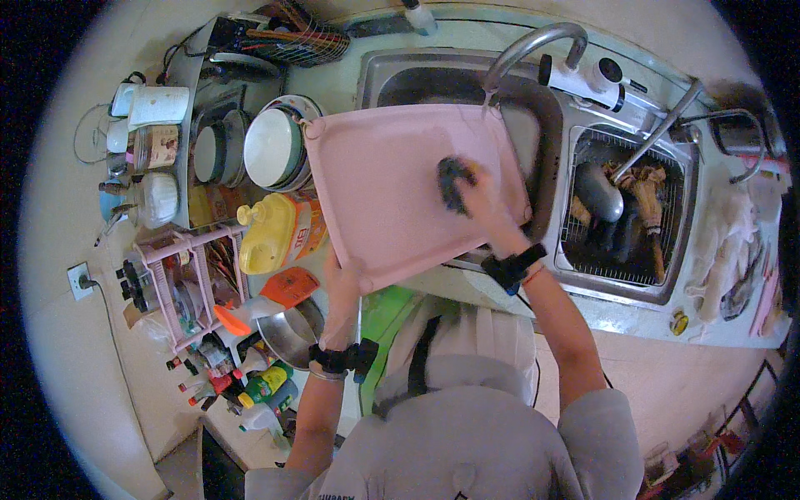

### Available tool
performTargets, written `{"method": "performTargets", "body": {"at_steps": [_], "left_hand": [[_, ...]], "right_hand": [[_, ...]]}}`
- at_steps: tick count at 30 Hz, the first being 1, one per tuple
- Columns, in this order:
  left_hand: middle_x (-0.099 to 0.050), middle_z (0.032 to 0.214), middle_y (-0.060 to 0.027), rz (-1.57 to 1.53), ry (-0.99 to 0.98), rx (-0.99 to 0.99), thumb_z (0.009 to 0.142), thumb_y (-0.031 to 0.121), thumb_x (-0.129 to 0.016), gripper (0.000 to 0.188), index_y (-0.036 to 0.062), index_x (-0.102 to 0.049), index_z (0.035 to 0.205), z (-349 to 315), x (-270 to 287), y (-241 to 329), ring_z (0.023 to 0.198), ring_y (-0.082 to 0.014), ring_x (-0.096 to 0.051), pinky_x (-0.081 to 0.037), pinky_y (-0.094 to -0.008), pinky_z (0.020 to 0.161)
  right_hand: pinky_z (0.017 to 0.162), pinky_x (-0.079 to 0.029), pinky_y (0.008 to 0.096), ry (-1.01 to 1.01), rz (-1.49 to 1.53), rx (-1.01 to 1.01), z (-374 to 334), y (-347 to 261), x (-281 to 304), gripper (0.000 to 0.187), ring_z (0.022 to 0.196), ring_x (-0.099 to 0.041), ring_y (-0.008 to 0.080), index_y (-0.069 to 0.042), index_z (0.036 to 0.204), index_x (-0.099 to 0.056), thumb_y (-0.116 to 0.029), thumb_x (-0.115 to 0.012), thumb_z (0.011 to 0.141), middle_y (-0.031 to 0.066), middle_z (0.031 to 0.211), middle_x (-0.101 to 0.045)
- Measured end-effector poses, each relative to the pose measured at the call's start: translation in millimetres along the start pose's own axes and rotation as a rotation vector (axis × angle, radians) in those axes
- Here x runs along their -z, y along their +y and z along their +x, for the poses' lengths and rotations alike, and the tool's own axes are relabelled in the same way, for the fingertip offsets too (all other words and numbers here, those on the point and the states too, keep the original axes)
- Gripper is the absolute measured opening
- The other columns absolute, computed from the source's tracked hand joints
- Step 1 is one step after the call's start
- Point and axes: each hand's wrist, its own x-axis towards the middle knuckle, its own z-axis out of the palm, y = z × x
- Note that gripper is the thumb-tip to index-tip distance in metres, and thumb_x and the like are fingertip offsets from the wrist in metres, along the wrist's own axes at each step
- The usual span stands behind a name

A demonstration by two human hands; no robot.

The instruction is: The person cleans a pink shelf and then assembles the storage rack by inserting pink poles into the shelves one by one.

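Observation:
A pink rectangular tray (pixel 383 187) with a raised rim lies tilted over the left sink basin (pixel 400 75). My left hand (pixel 343 279) is closed on its near left corner. On the tray's surface, toward its right side, my right hand (pixel 479 196) presses a dark scrubbing pad (pixel 455 183); the fingers are partly blurred. Above the tray's far right edge arches the metal faucet (pixel 533 42), and a thin stream of water seems to fall from its spout onto the tray.
Stacked bowls (pixel 273 150) and a yellow jug (pixel 271 233) stand close to the tray's left side. Beyond them is a pink rack (pixel 187 287). A metal pot (pixel 292 333) sits by my left forearm. The right basin (pixel 625 217) holds a wire basket and a ladle (pixel 600 192).

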Motion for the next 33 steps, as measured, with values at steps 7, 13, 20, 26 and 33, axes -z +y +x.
{"method": "performTargets", "body": {"at_steps": [7,13,20,26,33], "left_hand": [[-0.056,0.104,-0.0101,-0.007,0.001,0.115,0.070,0.004,-0.045,0.051,-0.0040,-0.043,0.121,0,-11,31,0.087,-0.0155,-0.053,-0.044,-0.0270,0.075],[-0.054,0.108,-0.0111,0.059,-0.073,0.005,0.074,0.002,-0.046,0.052,-0.0033,-0.039,0.125,18,3,16,0.092,-0.0165,-0.053,-0.043,-0.0276,0.079],[-0.044,0.124,-0.0154,0.145,-0.145,-0.178,0.075,0.003,-0.051,0.060,-0.0025,-0.030,0.132,43,-1,14,0.112,-0.0218,-0.044,-0.035,-0.0314,0.094],[-0.040,0.128,-0.0160,0.057,-0.194,-0.111,0.069,0.000,-0.049,0.069,-0.0023,-0.026,0.134,44,8,15,0.116,-0.0229,-0.041,-0.034,-0.0311,0.096],[-0.049,0.118,-0.0147,0.206,-0.031,-0.016,0.067,0.001,-0.047,0.061,-0.0033,-0.037,0.127,42,8,2,0.109,-0.0234,-0.048,-0.037,-0.0317,0.093]], "right_hand": [[0.071,-0.048,0.0268,0.078,0.737,-0.221,66,-12,55,0.033,0.083,-0.058,0.0154,-0.001,0.116,-0.052,-0.006,-0.055,0.083,0.0082,0.098,-0.060],[0.068,-0.050,0.0298,0.043,1.049,-0.290,82,-10,60,0.029,0.078,-0.060,0.0172,-0.001,0.112,-0.054,-0.006,-0.053,0.083,0.0091,0.096,-0.061],[0.076,-0.049,0.0333,-0.056,0.233,-0.192,48,-44,-12,0.033,0.083,-0.059,0.0231,-0.001,0.114,-0.051,-0.008,-0.051,0.082,0.0124,0.097,-0.060],[0.087,-0.044,0.0391,-0.081,-0.085,0.357,-11,-102,-101,0.047,0.108,-0.049,0.0327,-0.006,0.125,-0.045,-0.003,-0.051,0.078,0.0202,0.117,-0.051],[0.086,-0.043,0.0436,0.023,-0.348,0.125,1,-31,-83,0.053,0.104,-0.050,0.0390,-0.013,0.130,-0.040,0.000,-0.045,0.079,0.0231,0.126,-0.043]]}}
